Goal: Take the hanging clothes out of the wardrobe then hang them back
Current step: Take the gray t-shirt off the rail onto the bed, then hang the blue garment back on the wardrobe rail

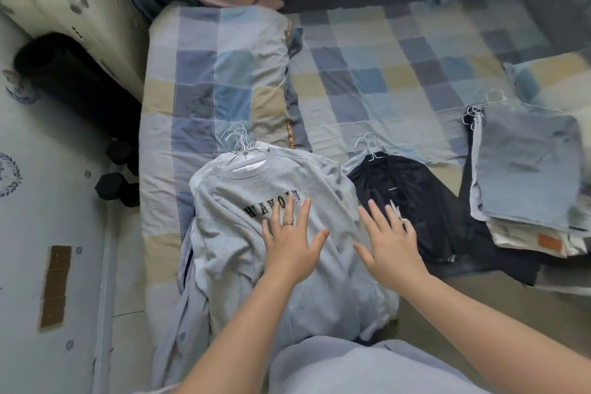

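A: The sweatshirt (271,189), what colour?
B: Light grey, with black lettering across the chest.
A: And the garment (412,189) next to it?
B: Black. The folded stack (527,169) farther right is pale blue-grey on top.
A: The bedsheet (383,67)?
B: Checked, in blue, grey and beige squares.
A: The hangers (237,141)?
B: White.
A: The dumbbells (116,185)?
B: Black.

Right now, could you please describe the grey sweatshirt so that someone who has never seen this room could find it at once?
Start at the checked bed, where clothes lie in three piles along the near edge. The sweatshirt tops the left pile, beside the black garment in the middle. It alone is light grey, with dark letters across the chest.
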`<state>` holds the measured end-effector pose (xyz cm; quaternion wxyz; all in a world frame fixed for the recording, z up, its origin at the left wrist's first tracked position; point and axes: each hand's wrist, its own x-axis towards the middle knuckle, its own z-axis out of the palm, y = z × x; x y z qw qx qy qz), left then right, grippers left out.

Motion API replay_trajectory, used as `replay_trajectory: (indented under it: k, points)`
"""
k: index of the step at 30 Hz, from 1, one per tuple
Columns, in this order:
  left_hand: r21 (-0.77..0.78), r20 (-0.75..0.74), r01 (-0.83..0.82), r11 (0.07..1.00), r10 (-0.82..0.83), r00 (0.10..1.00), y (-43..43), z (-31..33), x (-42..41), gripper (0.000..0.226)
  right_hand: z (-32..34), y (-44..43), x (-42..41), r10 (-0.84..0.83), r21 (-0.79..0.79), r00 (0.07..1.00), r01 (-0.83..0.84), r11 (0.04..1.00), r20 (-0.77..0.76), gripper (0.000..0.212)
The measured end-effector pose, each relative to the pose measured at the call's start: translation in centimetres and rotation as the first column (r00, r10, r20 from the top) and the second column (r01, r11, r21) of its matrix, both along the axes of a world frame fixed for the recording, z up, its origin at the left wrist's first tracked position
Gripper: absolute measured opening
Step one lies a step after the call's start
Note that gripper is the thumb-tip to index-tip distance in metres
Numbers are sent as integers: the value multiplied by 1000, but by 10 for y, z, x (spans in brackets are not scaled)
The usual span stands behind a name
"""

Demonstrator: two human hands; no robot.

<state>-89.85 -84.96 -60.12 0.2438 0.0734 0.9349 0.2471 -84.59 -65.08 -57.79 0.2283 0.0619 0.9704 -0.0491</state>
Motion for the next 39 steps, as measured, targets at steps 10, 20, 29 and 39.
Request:
replay_trajectory:
  k: [10, 20, 29, 39]
  points:
    - [58, -78, 239, 969, -235, 969, 106, 22, 45, 69, 33, 91, 101, -297, -49, 953, 294, 954, -60, 68]
    - [41, -142, 319, 947, -310, 940, 277, 46, 163, 69, 41, 257, 244, -409, -128, 903, 394, 910, -132, 66]
    - [31, -146, 352, 936, -344, 928, 397, 74, 247, 67, 56, 374, 345, -503, -202, 852, 472, 858, -146, 63]
    - [-14, -159, 441, 897, -438, 885, 498, 77, 242, 67, 58, 464, 347, -575, -232, 801, 535, 812, -167, 63]
